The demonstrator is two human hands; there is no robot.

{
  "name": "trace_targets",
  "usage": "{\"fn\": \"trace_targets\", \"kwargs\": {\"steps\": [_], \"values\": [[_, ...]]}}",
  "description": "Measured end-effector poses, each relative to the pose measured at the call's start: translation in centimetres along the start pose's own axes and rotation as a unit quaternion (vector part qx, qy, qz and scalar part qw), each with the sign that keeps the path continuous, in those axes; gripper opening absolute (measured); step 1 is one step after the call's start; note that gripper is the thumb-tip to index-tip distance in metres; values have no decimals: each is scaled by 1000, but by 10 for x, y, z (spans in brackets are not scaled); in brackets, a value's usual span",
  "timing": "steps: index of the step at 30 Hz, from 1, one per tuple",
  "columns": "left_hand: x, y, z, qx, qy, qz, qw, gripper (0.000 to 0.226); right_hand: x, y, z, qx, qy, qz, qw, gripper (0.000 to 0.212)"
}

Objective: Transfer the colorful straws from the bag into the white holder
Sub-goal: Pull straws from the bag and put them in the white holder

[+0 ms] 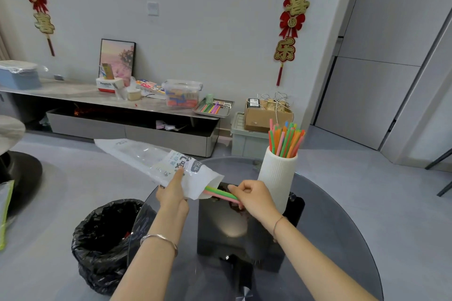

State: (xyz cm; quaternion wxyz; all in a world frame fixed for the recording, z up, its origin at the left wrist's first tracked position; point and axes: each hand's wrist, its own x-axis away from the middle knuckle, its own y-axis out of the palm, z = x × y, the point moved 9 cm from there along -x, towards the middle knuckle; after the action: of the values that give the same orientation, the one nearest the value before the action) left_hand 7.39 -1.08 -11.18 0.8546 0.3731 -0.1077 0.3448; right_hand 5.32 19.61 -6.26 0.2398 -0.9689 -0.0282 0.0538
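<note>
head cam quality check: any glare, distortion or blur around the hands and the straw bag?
Head view: a soft glare spot sits on the glass table below the right hand; wide-angle bending curves the table rim and tilts the door edges; both the left hand and the bag read fairly sharp, the bag's print slightly smeared; lighting is even, with faint shadows.

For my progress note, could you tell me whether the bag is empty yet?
Not empty: green and pink straws stick out of the bag.
</note>
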Motion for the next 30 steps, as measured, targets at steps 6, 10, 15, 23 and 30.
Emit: {"fn": "trace_targets", "kwargs": {"steps": [6, 10, 15, 23, 30], "values": [[4, -10, -8, 15, -25, 64, 998, 58, 2, -18, 9, -347, 37, 28, 937, 15], [15, -5, -16, 24, -38, 69, 997, 57, 5, -1, 5, -531, 42, 8, 846, 27], [31, 15, -36, 43, -67, 21, 997, 48, 1, 11, 2, -420, 48, 28, 906, 10], [31, 36, -41, 121, -88, -43, 988, 43, 0, -83, -49, -228, -121, 144, 955, 36], [29, 38, -38, 134, -81, -45, 987, 42, -11, -212, -140, -118, -247, 267, 924, 41]]}}
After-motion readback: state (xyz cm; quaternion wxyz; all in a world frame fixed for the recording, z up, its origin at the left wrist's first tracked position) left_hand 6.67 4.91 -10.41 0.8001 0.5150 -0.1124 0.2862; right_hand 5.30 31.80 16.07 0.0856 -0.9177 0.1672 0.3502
